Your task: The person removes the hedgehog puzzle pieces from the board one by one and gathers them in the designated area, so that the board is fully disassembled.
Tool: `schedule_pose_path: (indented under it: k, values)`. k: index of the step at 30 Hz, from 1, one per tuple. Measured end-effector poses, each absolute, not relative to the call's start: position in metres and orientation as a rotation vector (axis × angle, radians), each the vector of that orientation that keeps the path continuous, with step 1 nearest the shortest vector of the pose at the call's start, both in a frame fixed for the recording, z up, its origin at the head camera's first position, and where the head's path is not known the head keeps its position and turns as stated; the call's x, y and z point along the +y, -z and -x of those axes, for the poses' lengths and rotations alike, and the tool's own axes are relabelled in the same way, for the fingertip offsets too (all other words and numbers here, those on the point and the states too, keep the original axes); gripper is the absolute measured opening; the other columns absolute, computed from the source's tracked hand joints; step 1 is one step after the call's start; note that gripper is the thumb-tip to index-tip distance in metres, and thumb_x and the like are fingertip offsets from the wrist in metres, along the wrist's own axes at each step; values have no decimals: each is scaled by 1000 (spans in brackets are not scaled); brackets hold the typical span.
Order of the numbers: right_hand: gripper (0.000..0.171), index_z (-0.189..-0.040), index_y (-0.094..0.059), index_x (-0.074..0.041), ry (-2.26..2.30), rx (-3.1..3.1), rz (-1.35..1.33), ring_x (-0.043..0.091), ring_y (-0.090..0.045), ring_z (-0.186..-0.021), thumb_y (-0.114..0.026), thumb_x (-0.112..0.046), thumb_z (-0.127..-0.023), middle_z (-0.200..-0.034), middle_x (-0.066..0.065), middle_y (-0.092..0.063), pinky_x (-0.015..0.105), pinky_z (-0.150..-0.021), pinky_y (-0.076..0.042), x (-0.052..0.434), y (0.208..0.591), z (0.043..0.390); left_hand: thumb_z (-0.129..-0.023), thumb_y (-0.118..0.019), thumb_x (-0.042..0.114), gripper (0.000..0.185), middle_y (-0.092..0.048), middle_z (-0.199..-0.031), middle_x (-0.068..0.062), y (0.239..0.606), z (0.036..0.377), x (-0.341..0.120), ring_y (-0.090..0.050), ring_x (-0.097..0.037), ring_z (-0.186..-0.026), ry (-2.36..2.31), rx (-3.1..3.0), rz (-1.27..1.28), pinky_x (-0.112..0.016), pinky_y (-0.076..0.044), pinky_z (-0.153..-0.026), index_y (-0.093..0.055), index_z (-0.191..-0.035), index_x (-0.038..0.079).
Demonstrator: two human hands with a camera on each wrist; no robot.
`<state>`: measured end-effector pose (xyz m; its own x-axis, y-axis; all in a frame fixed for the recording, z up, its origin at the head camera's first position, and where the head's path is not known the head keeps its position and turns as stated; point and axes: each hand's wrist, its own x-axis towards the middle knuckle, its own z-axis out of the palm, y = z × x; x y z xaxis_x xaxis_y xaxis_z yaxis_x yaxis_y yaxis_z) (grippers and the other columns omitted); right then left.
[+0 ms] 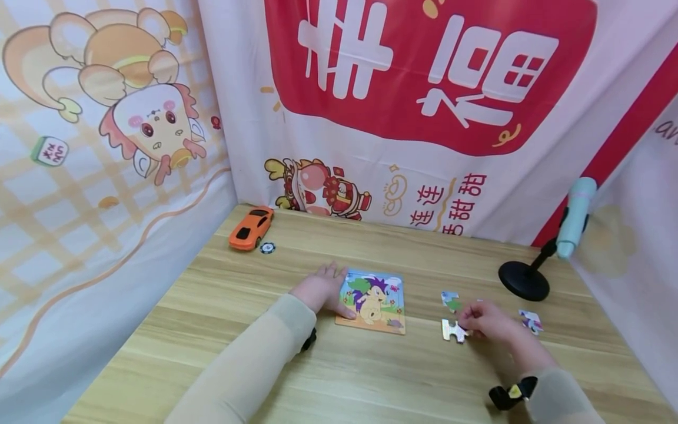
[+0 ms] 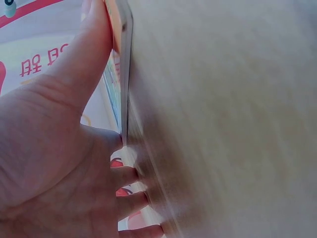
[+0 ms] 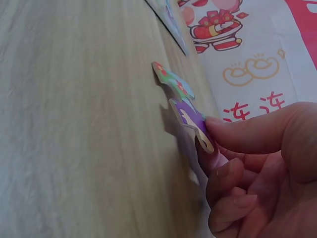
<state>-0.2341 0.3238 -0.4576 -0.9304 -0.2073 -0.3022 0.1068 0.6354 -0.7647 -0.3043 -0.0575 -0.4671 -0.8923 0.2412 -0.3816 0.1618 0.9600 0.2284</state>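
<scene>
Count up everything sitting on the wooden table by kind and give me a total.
Puzzle board, under the left hand: 1
Loose puzzle pieces, one pinched by the right hand: 3
Orange toy car: 1
Small round chip: 1
Handheld fan on a black stand: 1
Total: 7

Both arms wear close-fitting pale beige sleeves reaching the wrists, the left hand (image 1: 320, 288) and right hand (image 1: 484, 321) are bare, and each wrist carries a small black device on a strap, the right one with what may be a yellow mark.
</scene>
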Motion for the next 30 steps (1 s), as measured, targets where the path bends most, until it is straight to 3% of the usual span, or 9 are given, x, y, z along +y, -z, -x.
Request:
schedule_pose_path:
  k: [8, 12, 21, 30]
  values:
    - [8, -95, -63, 2, 1143, 2568, 68, 21, -51, -63, -66, -6, -93, -77, 6, -56, 31, -55, -44, 330, 464, 236, -57, -71, 81, 133, 1, -165, -8, 478, 315, -59, -2, -32, -149, -234, 2692, -287, -52, -13, -117, -9, -160, 25]
    - [11, -96, -63, 1, 1117, 2606, 84, 23, -52, -74, -68, -9, -93, -85, 7, -59, 35, -63, -45, 320, 454, 243, -58, -71, 81, 133, -1, -165, -9, 468, 308, -60, -3, -32, -149, -224, 2694, -289, -51, -13, -118, -10, -161, 23]
    - [8, -91, -65, -3, 1014, 2661, 365, 21, -55, -79, -71, -8, -89, -84, 5, -60, 36, -70, -47, 265, 429, 264, -52, -68, 86, 137, -1, -165, -9, 476, 314, -62, -3, -34, -149, -244, 2689, -296, -53, -13, -117, -11, -160, 25]
    - [11, -90, -64, -3, 995, 2659, 489, 18, -53, -70, -74, -3, -84, -77, 5, -57, 31, -60, -46, 198, 433, 279, -57, -73, 80, 131, -6, -165, -11, 461, 300, -60, -7, -34, -149, -267, 2707, -310, -54, -16, -116, -16, -160, 23]
